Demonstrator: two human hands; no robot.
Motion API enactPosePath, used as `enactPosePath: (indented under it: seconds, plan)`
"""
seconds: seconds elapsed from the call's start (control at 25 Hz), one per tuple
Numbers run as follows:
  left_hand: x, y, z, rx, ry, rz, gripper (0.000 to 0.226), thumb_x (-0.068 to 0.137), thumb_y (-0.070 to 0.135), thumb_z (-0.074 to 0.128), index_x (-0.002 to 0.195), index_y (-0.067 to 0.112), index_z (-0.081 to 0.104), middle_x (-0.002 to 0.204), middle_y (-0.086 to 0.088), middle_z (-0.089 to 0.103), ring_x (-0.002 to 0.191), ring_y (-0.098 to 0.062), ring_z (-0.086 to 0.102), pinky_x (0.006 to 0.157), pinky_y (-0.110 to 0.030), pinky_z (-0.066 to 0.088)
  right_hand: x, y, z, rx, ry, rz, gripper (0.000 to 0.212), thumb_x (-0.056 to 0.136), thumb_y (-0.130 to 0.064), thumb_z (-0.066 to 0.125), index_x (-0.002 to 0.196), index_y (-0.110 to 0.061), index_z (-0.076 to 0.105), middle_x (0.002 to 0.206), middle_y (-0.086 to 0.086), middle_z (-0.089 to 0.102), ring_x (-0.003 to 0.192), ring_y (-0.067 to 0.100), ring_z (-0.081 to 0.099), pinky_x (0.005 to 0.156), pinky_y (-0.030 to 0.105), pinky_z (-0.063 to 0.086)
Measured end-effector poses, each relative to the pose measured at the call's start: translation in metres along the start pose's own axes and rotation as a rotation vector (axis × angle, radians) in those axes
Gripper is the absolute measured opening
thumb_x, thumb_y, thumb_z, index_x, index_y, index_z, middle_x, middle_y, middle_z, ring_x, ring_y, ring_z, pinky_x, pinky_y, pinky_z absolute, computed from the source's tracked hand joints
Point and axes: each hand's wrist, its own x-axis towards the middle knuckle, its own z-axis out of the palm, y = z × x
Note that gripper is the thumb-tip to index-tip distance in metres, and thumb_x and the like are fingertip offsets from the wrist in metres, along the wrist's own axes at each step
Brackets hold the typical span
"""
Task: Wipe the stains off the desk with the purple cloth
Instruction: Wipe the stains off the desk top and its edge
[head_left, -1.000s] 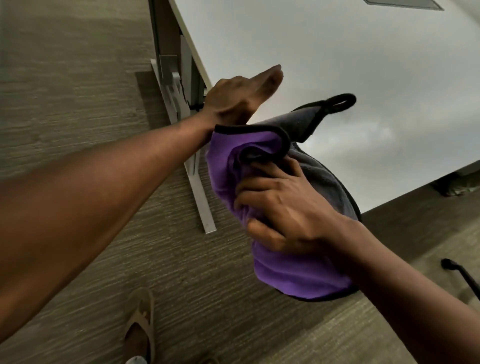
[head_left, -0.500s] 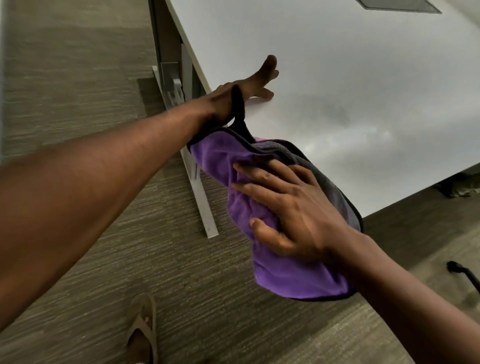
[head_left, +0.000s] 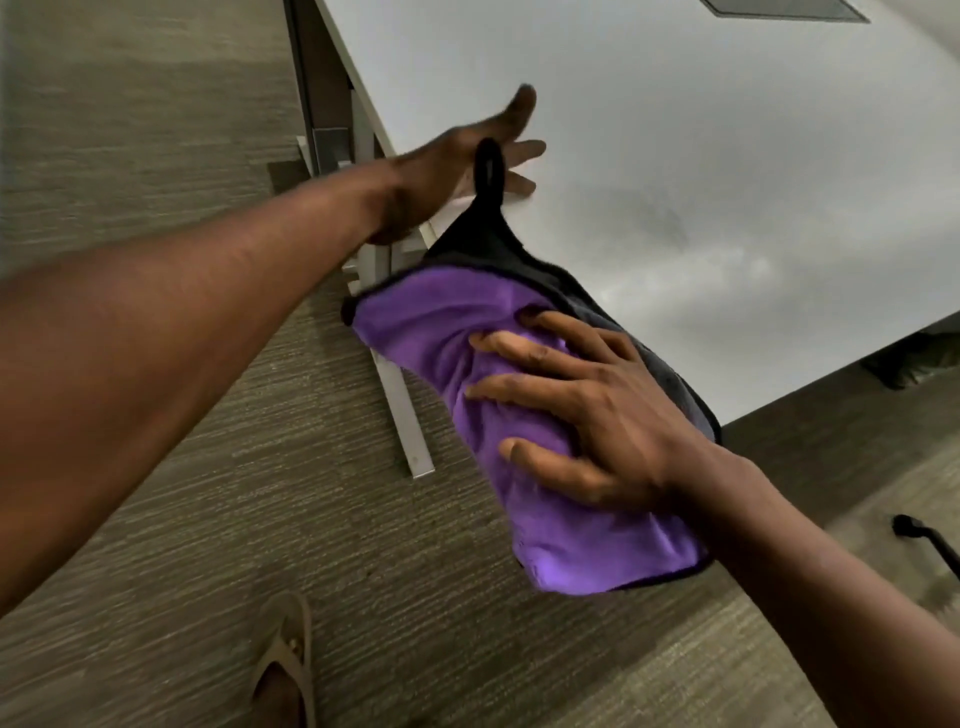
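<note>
The purple cloth (head_left: 426, 322), grey on its other side with black trim and a black hanging loop, hangs in the air off the white desk's (head_left: 727, 130) near corner. My right hand (head_left: 597, 405) holds it, fingers spread and curved over the purple side; the thumb is hidden. The loop points up in front of my left hand (head_left: 452, 166). That hand lies open with straight, spread fingers on the desk near its left edge. A faint grey stain (head_left: 654, 218) shows on the desk to the right of my left hand.
A white desk leg and foot bar (head_left: 405, 415) stand on the carpet below the cloth. My sandalled foot (head_left: 285, 670) is at the bottom. A black object (head_left: 919, 535) lies on the floor at right. A dark inset panel (head_left: 779, 8) sits at the desk's far edge.
My left hand has flattened onto the desk with its fingers spread. The cloth has turned so its loop points up, and my right fingers have spread over the purple side.
</note>
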Motion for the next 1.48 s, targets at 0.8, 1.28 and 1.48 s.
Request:
enactPosePath:
  seconds: [0.8, 1.28, 1.48]
  plan:
    - [0.009, -0.048, 0.038, 0.632, 0.506, 0.344, 0.095, 0.086, 0.083, 0.001, 0.162, 0.030, 0.024, 0.164, 0.001, 0.037, 0.133, -0.018, 0.056, 0.111, -0.043, 0.043, -0.005, -0.064, 0.042, -0.060, 0.370, 0.540, 0.054, 0.095, -0.050, 0.049, 0.148, -0.042, 0.047, 0.164, -0.012, 0.039, 0.153, 0.017, 0.034, 0.110, 0.051, 0.035]
    - [0.003, -0.055, 0.043, 0.577, 0.601, 0.452, 0.081, 0.097, 0.071, 0.021, 0.156, 0.019, 0.041, 0.153, -0.003, 0.054, 0.130, -0.014, 0.059, 0.112, -0.042, 0.042, 0.008, -0.091, 0.046, -0.081, 0.409, 0.741, 0.054, 0.099, -0.046, 0.054, 0.150, -0.030, 0.049, 0.159, -0.001, 0.048, 0.150, 0.033, 0.038, 0.115, 0.055, 0.033]
    - [-0.006, -0.065, 0.050, 0.620, 0.644, 0.499, 0.099, 0.092, 0.078, 0.004, 0.161, 0.010, 0.026, 0.107, -0.006, 0.072, 0.090, -0.010, 0.060, 0.106, -0.033, 0.037, 0.032, -0.079, 0.025, 0.056, 0.302, 0.760, 0.056, 0.099, -0.051, 0.054, 0.153, -0.038, 0.044, 0.162, -0.011, 0.042, 0.153, 0.027, 0.031, 0.120, 0.053, 0.027]
